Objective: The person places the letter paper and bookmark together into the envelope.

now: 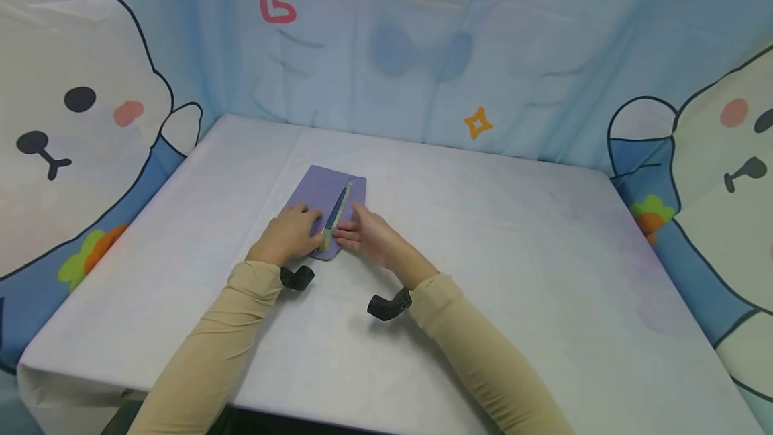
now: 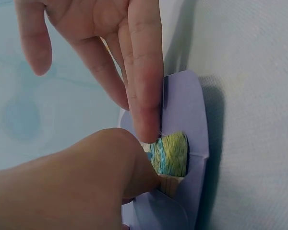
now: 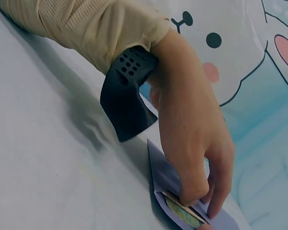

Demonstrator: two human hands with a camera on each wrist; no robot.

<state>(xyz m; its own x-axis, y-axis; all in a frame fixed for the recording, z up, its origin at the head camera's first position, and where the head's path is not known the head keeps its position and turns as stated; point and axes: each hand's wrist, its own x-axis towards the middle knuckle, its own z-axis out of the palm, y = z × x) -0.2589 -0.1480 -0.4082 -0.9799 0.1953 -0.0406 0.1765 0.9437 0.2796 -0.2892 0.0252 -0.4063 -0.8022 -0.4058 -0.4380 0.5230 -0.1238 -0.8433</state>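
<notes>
A purple paper case (image 1: 315, 188) lies on the white table. Along its opening sits a slim folding fan (image 1: 339, 210), closed, with green and blue pleats. In the left wrist view the fan's pleated edge (image 2: 173, 154) shows above pale, wood-like ribs. My left hand (image 1: 288, 232) is over the case's near left side, its thumb and fingers pinching the fan; the thumb hides part of the fan. From the right comes my right hand (image 1: 373, 239), fingers extended, fingertips beside the fan; whether they touch it I cannot tell.
The white-covered table (image 1: 513, 274) stretches to both sides. Behind it hangs a blue cartoon curtain (image 1: 338, 66). A black camera mount (image 1: 297, 278) sticks out at the left wrist, and another mount (image 1: 389, 304) at the right.
</notes>
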